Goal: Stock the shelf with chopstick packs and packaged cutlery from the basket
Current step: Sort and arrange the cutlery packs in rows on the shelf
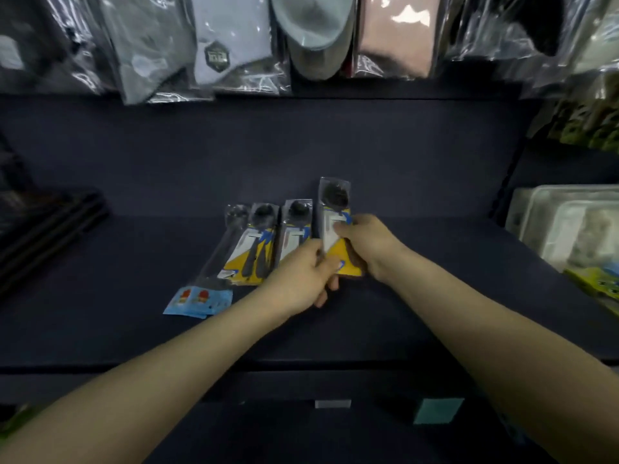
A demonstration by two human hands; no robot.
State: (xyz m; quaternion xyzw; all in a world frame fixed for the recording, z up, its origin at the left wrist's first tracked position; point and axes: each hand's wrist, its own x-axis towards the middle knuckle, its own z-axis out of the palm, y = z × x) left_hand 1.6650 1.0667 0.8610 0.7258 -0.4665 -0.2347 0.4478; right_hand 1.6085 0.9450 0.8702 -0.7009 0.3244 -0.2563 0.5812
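A clear cutlery pack (pixel 334 209) with a black spoon and a yellow card is held over the dark shelf (pixel 435 279) by both hands. My left hand (pixel 301 279) grips its lower left edge. My right hand (pixel 366 246) grips its right side. To its left two similar yellow-card cutlery packs (pixel 256 246) (pixel 294 229) lie side by side on the shelf. Further left lies a longer pack with a blue card end (pixel 207 279), tilted. The basket is not in view.
Bagged socks (pixel 227 45) hang above the shelf's back wall. Dark flat packs (pixel 47 229) lie at the left end. Clear plastic containers (pixel 569 222) and a yellow-green box (pixel 599 283) stand at the right. A lower shelf edge carries price tags (pixel 438 410).
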